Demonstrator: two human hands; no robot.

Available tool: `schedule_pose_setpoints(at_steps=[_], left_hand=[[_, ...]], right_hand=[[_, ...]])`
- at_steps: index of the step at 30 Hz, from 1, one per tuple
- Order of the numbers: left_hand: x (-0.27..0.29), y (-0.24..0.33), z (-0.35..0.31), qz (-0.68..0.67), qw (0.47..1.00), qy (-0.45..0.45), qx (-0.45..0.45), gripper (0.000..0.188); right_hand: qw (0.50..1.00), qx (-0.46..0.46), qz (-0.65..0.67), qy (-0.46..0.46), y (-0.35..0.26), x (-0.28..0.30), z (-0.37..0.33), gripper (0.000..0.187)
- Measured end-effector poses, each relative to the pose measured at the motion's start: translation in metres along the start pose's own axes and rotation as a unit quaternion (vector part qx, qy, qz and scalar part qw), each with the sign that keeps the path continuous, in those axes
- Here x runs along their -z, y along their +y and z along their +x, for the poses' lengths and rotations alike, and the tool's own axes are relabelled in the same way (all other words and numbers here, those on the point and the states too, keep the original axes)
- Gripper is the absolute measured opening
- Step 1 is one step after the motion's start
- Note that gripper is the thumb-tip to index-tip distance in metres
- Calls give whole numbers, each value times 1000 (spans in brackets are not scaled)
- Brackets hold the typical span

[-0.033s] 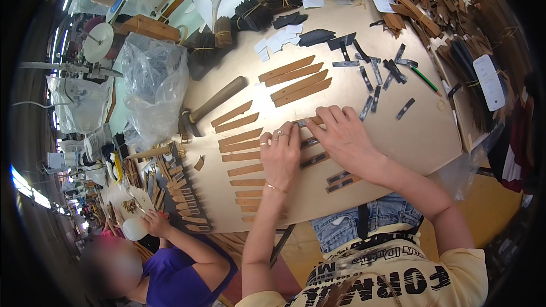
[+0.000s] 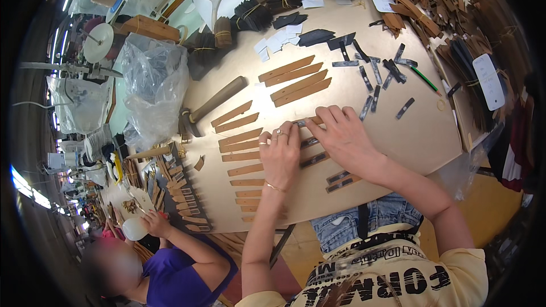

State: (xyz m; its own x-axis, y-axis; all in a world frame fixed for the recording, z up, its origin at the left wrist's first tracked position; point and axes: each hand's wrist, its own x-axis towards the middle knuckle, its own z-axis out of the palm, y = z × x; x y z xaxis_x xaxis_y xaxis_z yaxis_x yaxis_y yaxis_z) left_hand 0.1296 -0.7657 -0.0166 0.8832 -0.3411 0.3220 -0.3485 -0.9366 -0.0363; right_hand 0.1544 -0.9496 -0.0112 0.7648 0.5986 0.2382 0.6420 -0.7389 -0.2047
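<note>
My left hand and my right hand meet over the middle of the table. Their fingertips press together on a brown leather strip with a small dark piece on it; the fingers hide most of it. Below my right wrist lie brown strips with dark pieces on top, partly covered by the hand and forearm. To the left of my left hand runs a column of plain brown leather strips. Farther off sits another group of brown strips. Loose dark short strips are scattered beyond my right hand.
A hammer lies at left beside a clear plastic bag. A green pencil rests at right. Dark bundles and white slips stand at the back. A co-worker in purple sits at lower left.
</note>
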Motion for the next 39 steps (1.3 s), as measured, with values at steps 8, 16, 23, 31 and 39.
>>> schedule_pose_setpoints(at_steps=[8, 16, 23, 31, 39], left_hand=[[-1, 0, -4, -172, 978, 50, 103, 13], [16, 11, -13, -131, 986, -27, 100, 32], [5, 25, -15, -60, 986, -85, 130, 45], [17, 27, -7, -294, 922, 79, 240, 13], [22, 113, 15, -439, 875, 96, 180, 17]], right_hand=[[1000, 0, -1, 22, 1, 0, 0, 35], [1000, -8, 1, -6, -2, -1, -4, 45], [999, -33, 2, -5, 7, 7, -12, 41], [960, -240, 110, 94, 68, 56, -71, 27], [925, -339, 131, 115, 104, 64, -107, 30]])
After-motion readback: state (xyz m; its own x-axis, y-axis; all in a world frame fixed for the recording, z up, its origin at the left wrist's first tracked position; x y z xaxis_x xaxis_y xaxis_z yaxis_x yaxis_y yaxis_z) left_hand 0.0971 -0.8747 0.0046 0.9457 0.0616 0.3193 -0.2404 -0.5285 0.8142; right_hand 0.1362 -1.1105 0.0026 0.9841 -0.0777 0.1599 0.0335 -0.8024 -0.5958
